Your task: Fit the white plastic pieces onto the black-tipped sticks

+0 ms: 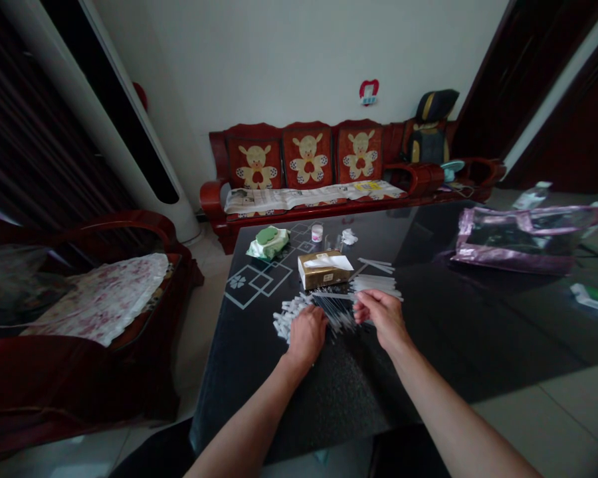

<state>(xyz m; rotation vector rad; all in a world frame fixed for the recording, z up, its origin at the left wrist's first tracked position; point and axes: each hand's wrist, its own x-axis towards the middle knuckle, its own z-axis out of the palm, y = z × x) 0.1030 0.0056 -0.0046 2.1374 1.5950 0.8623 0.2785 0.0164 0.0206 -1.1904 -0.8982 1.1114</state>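
Beside the pile of thin rods, my right hand [381, 315] pinches one end of a narrow, translucent white strip [333, 296], which points left over the rods. My left hand [307, 333] is curled down at the pile's left side, its fingertips mostly hidden; what it grips, if anything, I cannot make out. The thin rods [339, 316] lie bunched between both hands. Many white, cotton-like tips [285, 320] gather at their left end. Just behind my right hand is a stack of pale translucent strips [376, 284], with a few loose strips [376, 265] farther back.
Behind the rods stands a gold tissue box [323, 271] on the black table [259, 392]. A green wipes pack [268, 243], a small white-and-pink cup [317, 232] and a crumpled tissue [349, 236] sit farther back. To the right lies a clear bag with pink trim [518, 265].
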